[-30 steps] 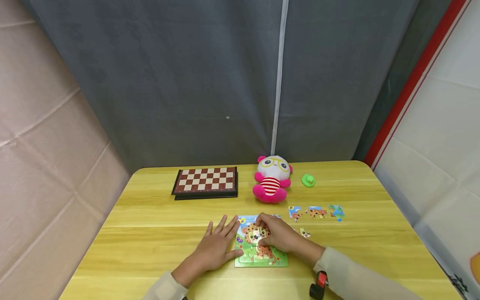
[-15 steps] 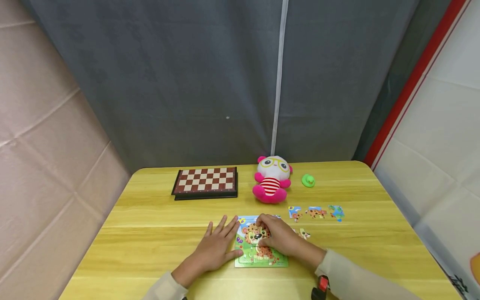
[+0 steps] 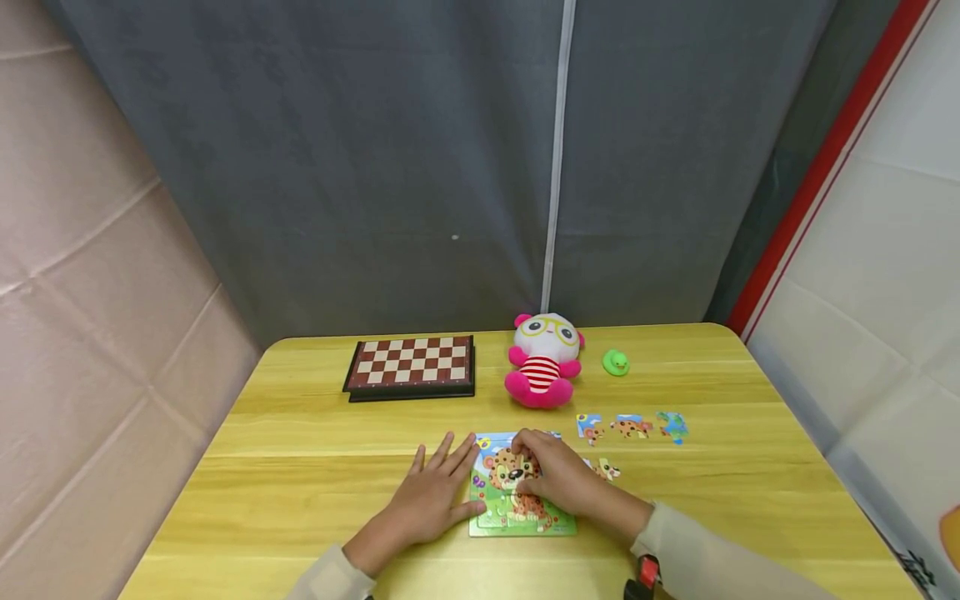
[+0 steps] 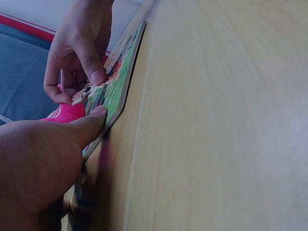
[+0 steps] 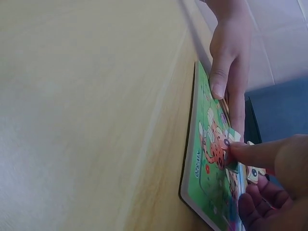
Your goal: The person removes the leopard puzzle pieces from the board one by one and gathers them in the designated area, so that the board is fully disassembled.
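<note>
A square jigsaw board (image 3: pixel 491 523) with a cartoon leopard on green grass lies near the front of the table. My left hand (image 3: pixel 431 497) rests at its left edge with fingers spread straight, its thumb (image 4: pixel 91 122) on the board. Above the board, my right hand (image 3: pixel 564 473) pinches a puzzle piece (image 4: pixel 82 95) with part of the leopard's face, between thumb and curled fingers. In the left wrist view that piece is tilted and partly raised off the board. My right hand hides the board's upper right part in the head view.
Loose puzzle pieces lie right of the board: a sun piece (image 3: pixel 589 426), a spotted-body piece (image 3: pixel 632 426), a blue-green piece (image 3: pixel 674 426) and a partly hidden one (image 3: pixel 608 469). Behind are a chessboard (image 3: pixel 412 363), a pink plush panda (image 3: pixel 542 367) and a green toy duck (image 3: pixel 616 362).
Both hands stay almost in place. A bright glare on the leopard's face has faded since the earliest frame, and the right wrist has shifted very slightly.
</note>
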`<state>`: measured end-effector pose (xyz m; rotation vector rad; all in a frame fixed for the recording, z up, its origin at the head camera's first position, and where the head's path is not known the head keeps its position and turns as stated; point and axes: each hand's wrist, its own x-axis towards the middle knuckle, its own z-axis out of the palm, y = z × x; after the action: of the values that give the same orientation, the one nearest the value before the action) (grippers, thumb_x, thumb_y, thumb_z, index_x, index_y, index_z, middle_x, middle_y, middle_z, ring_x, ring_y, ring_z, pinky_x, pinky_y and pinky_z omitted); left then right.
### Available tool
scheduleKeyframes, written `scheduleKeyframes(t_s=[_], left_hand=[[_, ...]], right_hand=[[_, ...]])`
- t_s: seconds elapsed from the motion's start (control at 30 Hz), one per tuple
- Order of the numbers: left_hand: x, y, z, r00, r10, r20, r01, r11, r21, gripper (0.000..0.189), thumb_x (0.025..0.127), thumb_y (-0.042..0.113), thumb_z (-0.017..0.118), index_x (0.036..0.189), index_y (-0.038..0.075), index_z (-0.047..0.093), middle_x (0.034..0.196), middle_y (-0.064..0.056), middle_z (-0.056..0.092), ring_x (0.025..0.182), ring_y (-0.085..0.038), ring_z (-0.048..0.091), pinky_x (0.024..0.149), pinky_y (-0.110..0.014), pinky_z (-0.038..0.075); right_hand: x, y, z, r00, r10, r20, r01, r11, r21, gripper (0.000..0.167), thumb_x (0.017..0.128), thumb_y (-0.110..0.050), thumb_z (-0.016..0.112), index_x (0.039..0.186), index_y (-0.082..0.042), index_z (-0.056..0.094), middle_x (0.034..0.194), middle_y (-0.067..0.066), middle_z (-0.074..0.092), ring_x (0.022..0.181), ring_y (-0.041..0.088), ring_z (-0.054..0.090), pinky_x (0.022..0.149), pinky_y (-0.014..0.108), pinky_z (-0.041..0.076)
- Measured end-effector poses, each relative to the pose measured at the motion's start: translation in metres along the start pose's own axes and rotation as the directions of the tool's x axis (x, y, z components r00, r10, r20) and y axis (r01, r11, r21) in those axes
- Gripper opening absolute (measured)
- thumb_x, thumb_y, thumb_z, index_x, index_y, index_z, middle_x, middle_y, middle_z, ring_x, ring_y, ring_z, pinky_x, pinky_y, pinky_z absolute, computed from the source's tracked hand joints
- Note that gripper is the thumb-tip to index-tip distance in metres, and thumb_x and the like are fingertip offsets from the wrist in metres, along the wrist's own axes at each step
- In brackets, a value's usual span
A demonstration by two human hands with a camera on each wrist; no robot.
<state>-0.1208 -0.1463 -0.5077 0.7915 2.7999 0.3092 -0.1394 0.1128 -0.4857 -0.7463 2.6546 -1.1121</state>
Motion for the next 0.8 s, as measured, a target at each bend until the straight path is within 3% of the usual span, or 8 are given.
scheduleKeyframes(t_s=[0.33, 0.8], left_hand=[[0.0007, -0.0018, 0.0027, 1.0, 0.003, -0.002, -0.003, 1.0, 0.008, 0.09, 0.099, 0.07, 0.043, 0.167, 0.018, 0.016, 0.174, 0.002, 0.007, 0.159, -0.035, 0.004, 0.122, -0.07, 0.007], [0.0019, -0.0045, 0.0059, 1.0, 0.003, -0.004, -0.003, 1.0, 0.013, 0.091, 0.098, 0.073, 0.04, 0.167, 0.018, 0.015, 0.174, 0.003, 0.006, 0.16, -0.034, 0.003, 0.122, -0.07, 0.007]], right_hand=[[-0.0006, 0.0026, -0.0014, 1.0, 0.012, 0.015, -0.014, 0.989, 0.147, 0.036, 0.088, -0.003, 0.08, 0.117, -0.012, 0.06, 0.087, 0.0, 0.059, 0.076, 0.014, 0.054, 0.069, 0.024, 0.048], [-0.0015, 0.0049, -0.0049, 0.991, 0.128, 0.046, -0.136, 0.934, 0.332, 0.029, 0.094, -0.003, 0.074, 0.117, -0.011, 0.059, 0.079, 0.0, 0.059, 0.067, 0.011, 0.049, 0.061, 0.022, 0.044]])
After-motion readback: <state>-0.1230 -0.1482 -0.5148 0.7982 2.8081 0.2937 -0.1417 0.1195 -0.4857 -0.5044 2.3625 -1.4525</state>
